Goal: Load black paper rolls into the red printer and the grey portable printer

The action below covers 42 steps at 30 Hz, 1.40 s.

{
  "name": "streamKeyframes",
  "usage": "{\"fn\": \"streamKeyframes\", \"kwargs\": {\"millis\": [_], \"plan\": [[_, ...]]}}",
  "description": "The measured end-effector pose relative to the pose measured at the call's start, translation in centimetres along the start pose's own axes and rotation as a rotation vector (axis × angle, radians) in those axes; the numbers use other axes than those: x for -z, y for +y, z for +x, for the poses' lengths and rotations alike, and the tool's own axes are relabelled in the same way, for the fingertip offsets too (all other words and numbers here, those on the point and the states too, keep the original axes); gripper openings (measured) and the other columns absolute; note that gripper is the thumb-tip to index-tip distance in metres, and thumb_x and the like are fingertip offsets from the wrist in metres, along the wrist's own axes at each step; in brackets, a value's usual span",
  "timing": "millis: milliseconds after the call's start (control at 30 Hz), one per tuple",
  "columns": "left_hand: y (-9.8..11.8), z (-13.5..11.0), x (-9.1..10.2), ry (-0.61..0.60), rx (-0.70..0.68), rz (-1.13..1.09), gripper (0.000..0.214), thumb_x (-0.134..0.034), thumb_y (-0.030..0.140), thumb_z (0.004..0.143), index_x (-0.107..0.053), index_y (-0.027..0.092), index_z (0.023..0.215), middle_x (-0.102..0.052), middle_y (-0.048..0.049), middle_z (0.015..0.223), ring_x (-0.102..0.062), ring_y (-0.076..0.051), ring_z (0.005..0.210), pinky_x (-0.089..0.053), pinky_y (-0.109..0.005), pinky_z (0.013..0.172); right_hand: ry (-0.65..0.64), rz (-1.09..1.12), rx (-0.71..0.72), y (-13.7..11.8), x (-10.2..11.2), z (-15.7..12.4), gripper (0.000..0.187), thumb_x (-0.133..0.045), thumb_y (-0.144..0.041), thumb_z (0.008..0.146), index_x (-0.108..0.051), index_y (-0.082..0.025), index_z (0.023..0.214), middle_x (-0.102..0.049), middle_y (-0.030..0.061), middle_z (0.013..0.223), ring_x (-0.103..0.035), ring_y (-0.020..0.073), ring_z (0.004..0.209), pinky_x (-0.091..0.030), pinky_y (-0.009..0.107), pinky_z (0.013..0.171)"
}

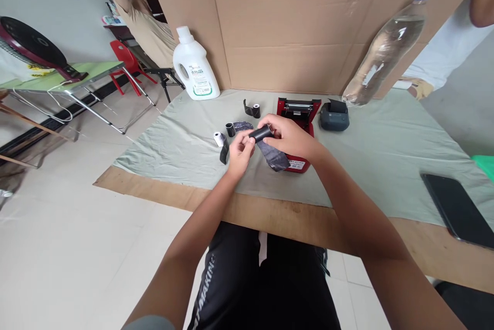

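Observation:
My left hand (241, 152) and my right hand (289, 137) are both closed on a dark paper roll (261, 134), one at each end. A loose strip (273, 156) of dark paper hangs from the roll. Behind and below my right hand stands a red portable printer (299, 106) with its lid up, partly covered by the hand. Left of my hands lie a small black roll (230, 129) with a trailing strip and a white roll (218, 138) with a dark tail. Another small roll (256, 110) sits further back.
A small dark printer (334, 115) stands right of the red one. A white detergent jug (196, 70) and a leaning water bottle (389, 47) are against the cardboard screen (285, 31). A phone (459, 206) lies at the right. Two people are beyond the screen.

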<state>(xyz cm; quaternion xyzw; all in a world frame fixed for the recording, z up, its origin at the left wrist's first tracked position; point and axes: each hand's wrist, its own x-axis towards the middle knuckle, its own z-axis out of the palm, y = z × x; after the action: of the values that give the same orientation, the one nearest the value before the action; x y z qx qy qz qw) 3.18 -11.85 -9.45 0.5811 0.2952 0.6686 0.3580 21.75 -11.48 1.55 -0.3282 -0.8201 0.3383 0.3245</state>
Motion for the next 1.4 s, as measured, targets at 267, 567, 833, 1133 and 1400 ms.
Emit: {"fn": "streamKeyframes", "kwargs": {"millis": [267, 567, 833, 1133, 1400], "plan": [[-0.5, 0.0, 0.1, 0.012, -0.005, 0.004, 0.047, -0.078, 0.054, 0.091, -0.063, 0.028, 0.126, -0.064, 0.0025, 0.086, -0.046, -0.003, 0.049, -0.039, -0.02, 0.047, 0.102, 0.019, -0.074, 0.9, -0.6, 0.4, 0.014, -0.062, -0.028, 0.088, -0.065, -0.022, 0.101, -0.071, 0.0047, 0.102, -0.062, 0.021, 0.089, -0.047, 0.035, 0.079], [-0.7, -0.3, 0.0, 0.068, -0.091, 0.142, 0.042, -0.081, 0.049, 0.089, -0.063, 0.024, 0.117, -0.06, 0.0044, 0.086, -0.045, -0.001, 0.049, -0.039, -0.019, 0.049, 0.146, 0.136, -0.155, 1.9, -1.1, 1.0, 0.028, -0.064, -0.035, 0.091, -0.068, -0.02, 0.113, -0.073, 0.0064, 0.108, -0.068, 0.0236, 0.098, -0.053, 0.04, 0.09], [-0.6, 0.1, 0.8, -0.148, -0.241, 0.378, 0.069, -0.088, 0.055, 0.079, -0.057, 0.025, 0.133, -0.068, -0.0092, 0.126, -0.061, -0.01, 0.074, -0.047, -0.023, 0.059, 0.045, 0.244, -0.179, 2.4, -0.2, 0.9, 0.029, -0.074, -0.031, 0.085, -0.075, -0.021, 0.112, -0.078, 0.0055, 0.103, -0.072, 0.0254, 0.1, -0.057, 0.042, 0.092], [-1.4, 0.5, 1.1, -0.232, -0.311, 0.301, 0.086, -0.087, 0.051, 0.082, -0.045, 0.037, 0.156, -0.066, -0.0101, 0.143, -0.057, -0.01, 0.074, -0.052, -0.028, 0.07, -0.055, 0.162, -0.164, 1.9, 0.8, 0.6, 0.029, -0.07, -0.029, 0.088, -0.077, -0.023, 0.117, -0.079, 0.0073, 0.114, -0.071, 0.0279, 0.113, -0.055, 0.046, 0.103], [-1.1, 0.2, 0.7, -0.044, -0.207, 0.265, 0.076, -0.092, 0.05, 0.076, -0.055, 0.031, 0.139, -0.069, -0.0073, 0.129, -0.051, -0.008, 0.069, -0.05, -0.027, 0.071, 0.023, -0.025, -0.214, 2.3, 0.8, 0.3, 0.044, -0.063, -0.015, 0.082, -0.072, -0.022, 0.125, -0.076, 0.0074, 0.109, -0.069, 0.0265, 0.101, -0.054, 0.042, 0.09]]}}
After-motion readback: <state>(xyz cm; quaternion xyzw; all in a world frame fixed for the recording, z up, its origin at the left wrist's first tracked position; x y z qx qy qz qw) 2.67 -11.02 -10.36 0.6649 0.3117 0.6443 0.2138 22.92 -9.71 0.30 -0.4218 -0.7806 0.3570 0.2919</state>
